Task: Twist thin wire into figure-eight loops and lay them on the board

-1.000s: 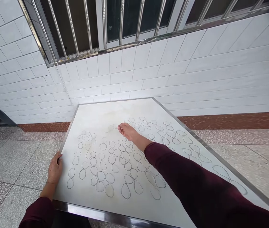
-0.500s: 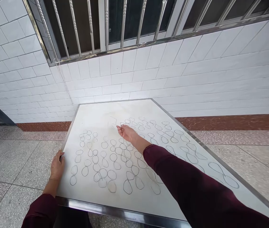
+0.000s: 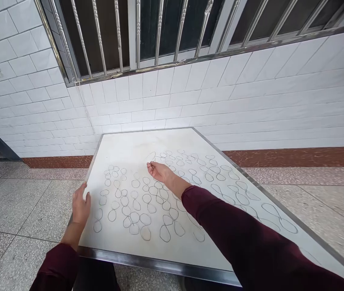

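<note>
A white tabletop (image 3: 129, 147) carries many thin, dark, wire-like loops, most twisted into figure eights, such as the wire loop (image 3: 165, 233) near the front. Over its far middle, my right hand (image 3: 159, 171) has thumb and fingers pinched together. A thin wire loop (image 3: 151, 156) shows just beyond those fingertips and seems held in them. At the table's left edge, my left hand (image 3: 81, 205) is empty, thumb apart from the fingers. Whether it touches the edge I cannot tell. My right forearm hides part of the loops on the right.
A metal rim (image 3: 160, 264) borders the table. Behind it rises a white tiled wall (image 3: 160, 101) with a barred window (image 3: 172, 32) above and a red-brown baseboard (image 3: 293, 157) below. Speckled floor tiles (image 3: 29, 202) lie on both sides.
My left hand has loosened from the table's left edge and shifted slightly up and right. My right hand has moved a little left and down, and a loop now shows clearly at its fingertips.
</note>
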`<move>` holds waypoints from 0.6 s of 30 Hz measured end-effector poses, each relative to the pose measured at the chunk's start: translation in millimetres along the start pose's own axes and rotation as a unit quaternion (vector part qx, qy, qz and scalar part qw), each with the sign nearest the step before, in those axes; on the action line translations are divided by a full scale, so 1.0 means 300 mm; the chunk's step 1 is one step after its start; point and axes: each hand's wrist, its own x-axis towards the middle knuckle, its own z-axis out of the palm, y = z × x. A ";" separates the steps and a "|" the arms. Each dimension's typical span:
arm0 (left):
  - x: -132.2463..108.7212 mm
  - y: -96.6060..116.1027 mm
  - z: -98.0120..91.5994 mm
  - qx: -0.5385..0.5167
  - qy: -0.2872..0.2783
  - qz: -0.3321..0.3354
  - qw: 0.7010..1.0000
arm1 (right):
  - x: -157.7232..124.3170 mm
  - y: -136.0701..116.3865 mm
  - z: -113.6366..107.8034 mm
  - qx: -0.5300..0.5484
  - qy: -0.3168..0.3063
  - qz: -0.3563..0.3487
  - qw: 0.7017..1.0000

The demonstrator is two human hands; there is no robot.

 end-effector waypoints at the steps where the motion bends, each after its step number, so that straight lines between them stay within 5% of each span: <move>1: 0.012 0.064 0.017 -0.018 -0.008 0.011 1.000 | -0.019 0.006 0.009 -0.004 -0.005 -0.003 1.000; 8: 0.028 0.467 0.170 -0.232 -0.139 0.061 0.961 | -0.221 0.081 0.051 -0.043 -0.047 -0.028 0.998; 18: -0.095 0.608 0.204 -0.359 -0.205 -0.076 0.907 | -0.436 0.162 0.001 -0.076 -0.112 0.003 0.991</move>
